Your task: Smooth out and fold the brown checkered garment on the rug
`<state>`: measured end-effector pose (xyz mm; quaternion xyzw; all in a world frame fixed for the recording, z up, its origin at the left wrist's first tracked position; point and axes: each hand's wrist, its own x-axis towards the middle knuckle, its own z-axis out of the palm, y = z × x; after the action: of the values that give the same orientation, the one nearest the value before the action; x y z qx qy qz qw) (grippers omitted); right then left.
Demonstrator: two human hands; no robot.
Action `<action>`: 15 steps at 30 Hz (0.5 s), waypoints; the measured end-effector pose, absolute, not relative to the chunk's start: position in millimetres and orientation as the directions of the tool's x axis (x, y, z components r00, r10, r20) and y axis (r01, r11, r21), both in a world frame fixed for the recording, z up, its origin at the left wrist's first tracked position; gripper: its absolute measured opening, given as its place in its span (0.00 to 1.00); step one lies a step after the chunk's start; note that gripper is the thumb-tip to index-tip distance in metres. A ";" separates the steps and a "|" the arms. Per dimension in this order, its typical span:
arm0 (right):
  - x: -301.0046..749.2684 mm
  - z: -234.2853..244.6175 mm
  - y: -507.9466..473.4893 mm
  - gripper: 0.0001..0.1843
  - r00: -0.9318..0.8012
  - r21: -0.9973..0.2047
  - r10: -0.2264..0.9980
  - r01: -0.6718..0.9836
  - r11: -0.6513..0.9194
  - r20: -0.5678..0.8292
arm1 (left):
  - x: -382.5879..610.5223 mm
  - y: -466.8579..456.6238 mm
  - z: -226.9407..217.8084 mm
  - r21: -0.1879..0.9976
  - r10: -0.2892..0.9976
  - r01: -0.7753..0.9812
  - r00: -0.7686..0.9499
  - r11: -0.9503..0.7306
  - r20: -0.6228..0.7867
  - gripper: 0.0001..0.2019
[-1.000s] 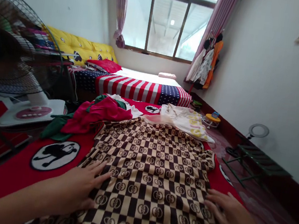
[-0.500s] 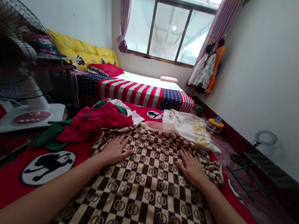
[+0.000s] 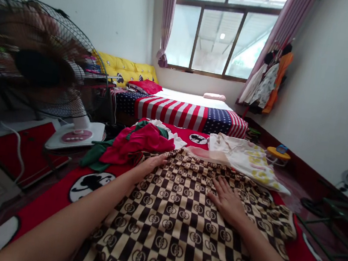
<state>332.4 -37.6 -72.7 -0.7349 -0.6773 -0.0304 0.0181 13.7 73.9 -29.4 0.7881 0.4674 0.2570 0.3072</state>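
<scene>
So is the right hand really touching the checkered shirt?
Touching. The head view shows the right hand lying flat, palm down, on the checkered shirt, with no gap showing beneath it.

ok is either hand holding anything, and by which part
The right hand holds nothing, lying spread on the checkered garment. Whether the left hand grips the garment's far left edge cannot be told.
</scene>
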 end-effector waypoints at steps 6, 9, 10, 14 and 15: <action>329.5 -73.6 -38.3 0.35 0.091 0.020 0.990 0.995 -0.093 0.105 | -48.1 69.8 -4.0 0.609 0.979 0.773 0.076 -0.179 0.191 0.24; 330.2 -75.3 -37.5 0.35 0.092 0.017 0.989 0.995 -0.094 0.117 | -57.8 68.9 -9.5 0.561 0.981 0.822 -0.016 -0.097 0.193 0.22; 330.4 -75.6 -37.3 0.35 0.093 0.017 0.989 0.995 -0.096 0.116 | -57.3 69.2 -13.2 0.562 0.981 0.823 -0.032 -0.083 0.190 0.22; 329.3 -73.8 -37.9 0.35 0.103 0.016 0.989 0.994 -0.105 0.105 | -49.0 70.6 -27.4 0.646 0.974 0.757 -0.061 -0.098 0.220 0.14; 328.6 -72.8 -38.4 0.35 0.105 0.015 0.989 0.994 -0.107 0.104 | -47.3 70.7 -28.8 0.683 0.971 0.721 -0.061 -0.119 0.233 0.13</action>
<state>328.6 -38.4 -72.8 -0.7427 -0.6676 -0.0436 0.0291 -47.3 70.7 -28.8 0.6616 0.6391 0.3491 0.1790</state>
